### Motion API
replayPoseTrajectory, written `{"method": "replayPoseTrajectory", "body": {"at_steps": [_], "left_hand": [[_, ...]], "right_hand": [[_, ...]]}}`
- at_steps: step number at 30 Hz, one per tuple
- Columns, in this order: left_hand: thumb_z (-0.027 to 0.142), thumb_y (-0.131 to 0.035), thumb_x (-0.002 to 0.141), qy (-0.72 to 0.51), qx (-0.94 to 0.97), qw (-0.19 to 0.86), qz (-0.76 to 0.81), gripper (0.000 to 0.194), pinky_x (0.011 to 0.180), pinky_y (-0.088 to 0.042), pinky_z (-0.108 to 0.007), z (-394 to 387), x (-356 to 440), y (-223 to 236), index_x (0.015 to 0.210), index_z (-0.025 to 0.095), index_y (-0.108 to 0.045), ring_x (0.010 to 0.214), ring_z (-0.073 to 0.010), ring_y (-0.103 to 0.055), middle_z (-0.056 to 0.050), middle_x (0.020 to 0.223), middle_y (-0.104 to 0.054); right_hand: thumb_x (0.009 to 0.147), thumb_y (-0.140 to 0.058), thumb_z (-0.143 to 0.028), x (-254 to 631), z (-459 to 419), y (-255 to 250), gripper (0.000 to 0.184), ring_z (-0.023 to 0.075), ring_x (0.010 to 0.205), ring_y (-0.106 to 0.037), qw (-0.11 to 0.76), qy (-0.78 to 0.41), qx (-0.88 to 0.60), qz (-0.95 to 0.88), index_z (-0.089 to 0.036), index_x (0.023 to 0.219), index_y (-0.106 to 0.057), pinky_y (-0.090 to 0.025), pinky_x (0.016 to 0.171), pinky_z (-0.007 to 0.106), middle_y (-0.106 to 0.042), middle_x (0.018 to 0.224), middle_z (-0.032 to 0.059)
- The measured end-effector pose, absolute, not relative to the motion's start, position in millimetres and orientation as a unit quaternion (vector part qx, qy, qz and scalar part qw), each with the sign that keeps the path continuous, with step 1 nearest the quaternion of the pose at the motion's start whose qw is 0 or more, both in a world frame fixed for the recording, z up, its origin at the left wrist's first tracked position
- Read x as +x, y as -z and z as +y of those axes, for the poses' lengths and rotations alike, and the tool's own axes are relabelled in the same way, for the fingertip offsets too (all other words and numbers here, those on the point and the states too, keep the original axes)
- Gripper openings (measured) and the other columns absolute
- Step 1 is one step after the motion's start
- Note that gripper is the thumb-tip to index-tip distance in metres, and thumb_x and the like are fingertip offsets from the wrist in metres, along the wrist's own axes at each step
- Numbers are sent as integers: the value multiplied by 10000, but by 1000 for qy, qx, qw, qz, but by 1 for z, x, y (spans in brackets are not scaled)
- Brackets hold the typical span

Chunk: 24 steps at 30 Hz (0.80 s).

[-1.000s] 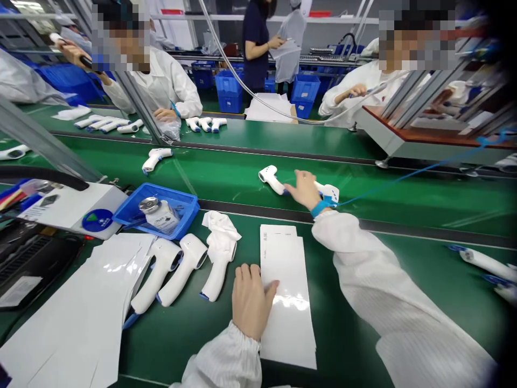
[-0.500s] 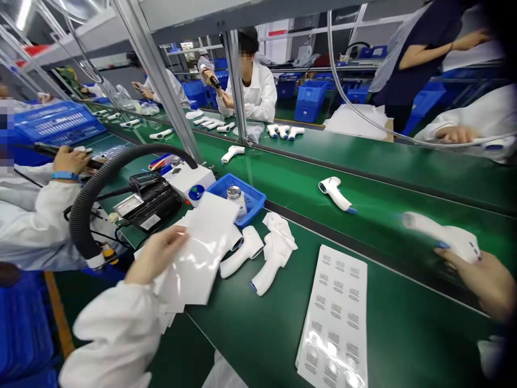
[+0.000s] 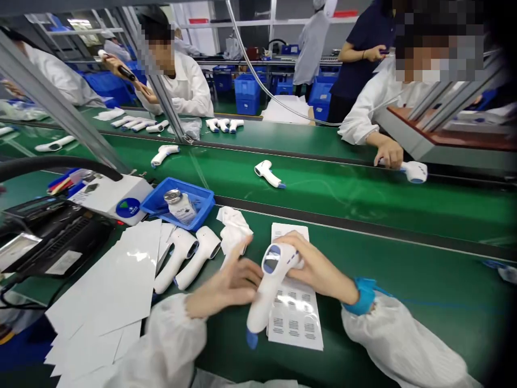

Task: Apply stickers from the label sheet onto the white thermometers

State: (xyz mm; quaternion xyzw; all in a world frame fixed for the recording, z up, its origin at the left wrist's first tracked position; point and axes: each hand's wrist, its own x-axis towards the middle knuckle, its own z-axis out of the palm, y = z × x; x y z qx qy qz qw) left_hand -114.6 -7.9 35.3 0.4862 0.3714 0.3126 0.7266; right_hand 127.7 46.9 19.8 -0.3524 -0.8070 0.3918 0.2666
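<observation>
You: R fingers curled round the head of the held gun [image 3: 275,277], thumb low, pinching it firmly; 1 gun in R hand [image 3: 317,265]. L fingers loosely spread, a bit blurred, at the gun's handle; L hand [image 3: 230,284] contact can't tell. Held gun: head up, screen facing you, blue tip down, above the L part of the label sheet [image 3: 297,320]. Blue band [image 3: 364,295] ×1 on R wrist.

Bench, your L: 2 bare guns [image 3: 188,256] side by side + 1 covered gun [image 3: 226,260], its head under 1 tissue [image 3: 234,222]. Blue tray [image 3: 202,216] ×1 behind them, w/ 1 metal-lidded bottle [image 3: 183,209]. White sheets [image 3: 117,280], overlapping, count unclear.

Belt: 1 gun [image 3: 267,173] approx. mid, 1 gun further L; co-worker's hand [image 3: 390,152] on another at R. Far bench: row of 3 guns [image 3: 223,125], row of 4 beyond the post.

Δ vs 0.5 s ago: L hand has left the white sheets, where it was lifting some; now by held gun. R hand + gun in from far R, over the belt side, to above labels. Co-worker's hand now on gun at R. Mid-belt gun still lying there.
</observation>
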Motion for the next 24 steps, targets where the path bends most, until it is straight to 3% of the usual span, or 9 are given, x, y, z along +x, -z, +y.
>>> {"method": "replayPoseTrajectory", "body": {"at_steps": [1, 3, 5, 7, 11, 14, 19, 24], "left_hand": [[439, -776, 700, -305, 459, 767, 330, 1136, 755, -538, -388, -6, -89, -28, 1503, 325, 19, 792, -218, -660, -36, 953, -619], [408, -688, 803, -322, 413, 776, 353, 1000, 515, -490, -282, -7, -51, -17, 1512, 305, 10, 476, -120, -538, 35, 726, -561], [381, -615, 869, -385, 385, 718, 433, 847, 467, -436, -238, -13, -28, -13, 1515, 301, -73, 418, -77, -432, 51, 679, -520], [400, -563, 904, -411, 377, 670, 489, 770, 469, -430, -236, -21, -17, -13, 1513, 332, -97, 425, -66, -403, 22, 768, -558], [473, -515, 912, -387, 377, 675, 503, 753, 456, -448, -254, -30, -6, -10, 1516, 351, -83, 429, -74, -410, -42, 929, -608], [470, -529, 905, -389, 363, 675, 511, 748, 463, -468, -242, -25, -1, 1, 1511, 355, -105, 490, -89, -461, -55, 988, -612], [457, -540, 902, -403, 381, 651, 517, 703, 481, -496, -243, -9, 1, 19, 1492, 388, -162, 636, -128, -583, -94, 1307, -537], [434, -486, 932, -398, 439, 605, 532, 666, 645, -573, -329, -7, 1, 22, 1508, 352, -160, 815, -205, -664, -105, 1349, -536]], "right_hand": [[801, -582, -91, 123, 43, -19, 556, 220, 1155, -526, 270, -382, -347, -813, -315, 1298, -476, -456, 981, 367, -531, 1211, 47], [825, -560, -92, 124, 38, -14, 651, 226, 1234, -475, 279, -353, -374, -811, -342, 1399, -382, -431, 1030, 394, -486, 1286, 55], [845, -560, -126, 137, 36, -7, 675, 237, 1254, -465, 282, -326, -432, -792, -340, 1439, -321, -426, 1041, 421, -465, 1326, 62], [877, -554, -188, 155, 34, 5, 537, 239, 1196, -517, 277, -320, -491, -761, -314, 1377, -405, -460, 1003, 423, -501, 1287, 63], [894, -556, -238, 184, 30, 30, 222, 234, 1085, -580, 264, -310, -563, -719, -268, 1113, -579, -494, 939, 413, -568, 1171, 53], [873, -610, -265, 187, 31, 43, 198, 242, 1081, -573, 273, -284, -590, -705, -253, 1070, -595, -486, 931, 417, -572, 1164, 58], [875, -614, -256, 180, 40, 52, 131, 245, 1010, -584, 298, -259, -590, -705, -248, 1003, -636, -496, 864, 406, -623, 1073, 53], [867, -621, -246, 177, 47, 57, 99, 254, 958, -586, 322, -249, -583, -703, -256, 921, -703, -488, 848, 420, -663, 1010, 52]]}}
